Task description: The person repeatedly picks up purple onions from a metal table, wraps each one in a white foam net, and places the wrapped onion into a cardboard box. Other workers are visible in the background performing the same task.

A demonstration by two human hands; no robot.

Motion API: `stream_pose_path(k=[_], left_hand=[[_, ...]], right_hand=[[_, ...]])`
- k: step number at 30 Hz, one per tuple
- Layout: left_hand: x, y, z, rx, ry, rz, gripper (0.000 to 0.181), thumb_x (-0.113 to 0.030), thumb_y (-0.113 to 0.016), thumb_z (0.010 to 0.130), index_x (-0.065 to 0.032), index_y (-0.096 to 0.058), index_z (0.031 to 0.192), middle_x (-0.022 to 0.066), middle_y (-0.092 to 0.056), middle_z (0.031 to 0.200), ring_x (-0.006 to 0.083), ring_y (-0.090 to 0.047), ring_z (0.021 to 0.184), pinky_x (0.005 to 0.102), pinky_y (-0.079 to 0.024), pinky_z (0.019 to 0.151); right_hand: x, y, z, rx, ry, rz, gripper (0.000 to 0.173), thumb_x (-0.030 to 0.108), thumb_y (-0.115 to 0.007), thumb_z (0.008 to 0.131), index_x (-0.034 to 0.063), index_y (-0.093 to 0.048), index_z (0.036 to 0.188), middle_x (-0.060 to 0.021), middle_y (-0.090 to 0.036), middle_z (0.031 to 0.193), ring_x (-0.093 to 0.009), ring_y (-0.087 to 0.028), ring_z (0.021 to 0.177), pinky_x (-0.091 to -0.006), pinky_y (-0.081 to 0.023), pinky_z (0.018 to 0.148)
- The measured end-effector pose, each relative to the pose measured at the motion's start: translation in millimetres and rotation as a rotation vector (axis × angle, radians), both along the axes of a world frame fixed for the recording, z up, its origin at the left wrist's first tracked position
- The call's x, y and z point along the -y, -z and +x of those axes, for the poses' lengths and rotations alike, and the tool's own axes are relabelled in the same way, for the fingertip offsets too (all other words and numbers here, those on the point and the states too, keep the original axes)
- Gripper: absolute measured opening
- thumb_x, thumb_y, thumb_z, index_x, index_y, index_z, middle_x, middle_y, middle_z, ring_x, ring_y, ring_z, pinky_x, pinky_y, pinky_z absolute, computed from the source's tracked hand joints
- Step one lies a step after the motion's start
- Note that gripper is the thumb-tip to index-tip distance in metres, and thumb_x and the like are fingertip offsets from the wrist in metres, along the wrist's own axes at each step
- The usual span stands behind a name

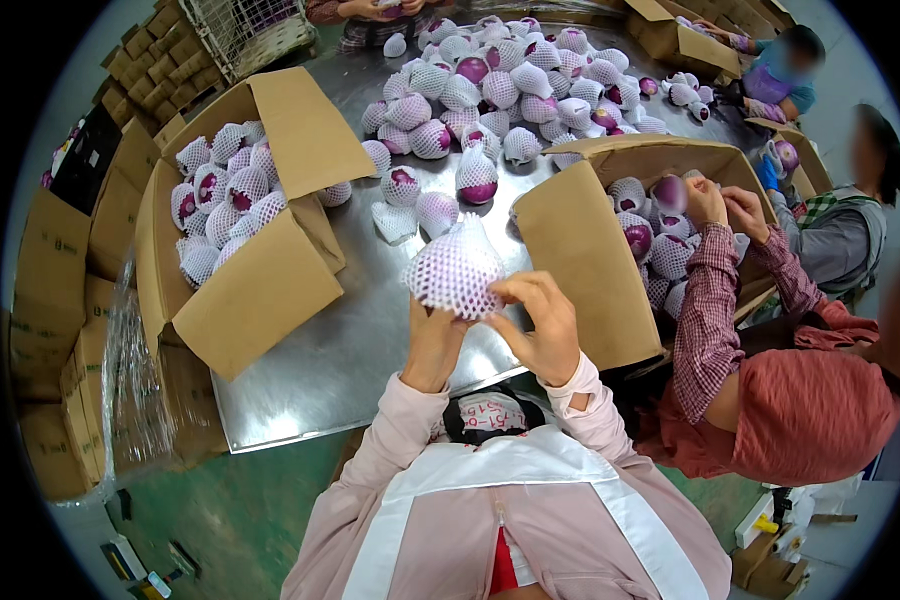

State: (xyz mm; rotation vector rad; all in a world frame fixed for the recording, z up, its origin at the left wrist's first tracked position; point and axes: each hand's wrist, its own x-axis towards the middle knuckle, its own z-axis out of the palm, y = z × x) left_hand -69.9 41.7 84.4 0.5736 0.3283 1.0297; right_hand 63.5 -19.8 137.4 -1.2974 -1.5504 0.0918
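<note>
A red onion in a white foam net sleeve (pixel 456 268) is held between my two hands, above the near edge of the metal table (pixel 300 397). My left hand (pixel 436 337) grips it from below and is partly hidden behind the net. With thumb and fingertips, my right hand (pixel 538 322) pinches the lower right rim of the net. Just beyond my hands lie a half-covered red onion (pixel 478 187), two more netted onions (pixel 402 185) and a flat, loose foam net (pixel 396 222).
A large heap of netted onions (pixel 495 82) covers the far table. An open cardboard box (pixel 259 330) of netted onions stands left; another (pixel 592 277) stands right, with a co-worker's hands (pixel 709 201) over it. Wrapped cartons (pixel 131 405) line the left side. More people work opposite and at right.
</note>
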Motion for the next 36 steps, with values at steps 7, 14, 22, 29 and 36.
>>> stream_pose_path(k=[7, 14, 22, 29, 36], left_hand=[[5, 15, 4, -0.107, -0.098, -0.048, 0.041, -0.008, -0.055, 0.086, -0.0036, -0.042, 0.124, 0.0078, -0.054, 0.116, 0.0196, -0.058, 0.103, 0.0369, -0.050, 0.084], [-7, 11, 19, -0.274, -0.291, 0.129, 0.061, -0.004, -0.068, 0.073, -0.0045, -0.041, 0.127, 0.0070, -0.048, 0.119, 0.0173, -0.052, 0.105, 0.0294, -0.045, 0.088], [-19, -36, 15, -0.975, -0.492, 1.230, 0.091, -0.020, -0.088, 0.051, -0.0085, -0.040, 0.128, 0.0148, -0.043, 0.131, 0.0265, -0.046, 0.118, 0.0379, -0.048, 0.086], [-29, -27, -4, -0.728, -0.234, 0.962, 0.064, -0.011, -0.084, 0.061, -0.0064, -0.050, 0.115, 0.0085, -0.047, 0.116, 0.0191, -0.052, 0.104, 0.0305, -0.049, 0.082], [-12, -31, -1, -0.790, -0.480, 0.930, 0.019, 0.005, -0.068, 0.075, 0.0003, -0.059, 0.090, 0.0080, -0.057, 0.091, 0.0153, -0.057, 0.080, 0.0262, -0.048, 0.069]], right_hand=[[6, -5, 5, -0.115, -0.286, 0.059, 0.017, -0.009, -0.070, 0.066, -0.0016, -0.065, 0.081, -0.0120, -0.063, 0.077, -0.022, -0.061, 0.066, -0.0296, -0.047, 0.056], [3, -4, 8, -0.011, -0.262, -0.049, 0.025, 0.001, -0.077, 0.066, -0.0010, -0.063, 0.087, -0.0105, -0.064, 0.081, -0.022, -0.062, 0.071, -0.0302, -0.049, 0.062], [-22, 11, 22, -0.293, -0.176, -0.279, 0.092, 0.026, -0.081, 0.066, 0.0000, -0.030, 0.137, -0.0173, -0.048, 0.125, -0.026, -0.051, 0.113, -0.0360, -0.040, 0.097], [-16, 25, 25, -1.129, -0.394, -0.202, 0.092, 0.029, -0.077, 0.068, -0.0014, -0.025, 0.138, -0.0140, -0.045, 0.128, -0.022, -0.048, 0.117, -0.0346, -0.039, 0.099], [-12, 27, 19, -1.155, -0.326, -0.176, 0.097, 0.039, -0.077, 0.067, -0.0020, -0.026, 0.138, -0.0140, -0.047, 0.127, -0.023, -0.050, 0.116, -0.0353, -0.039, 0.100]])
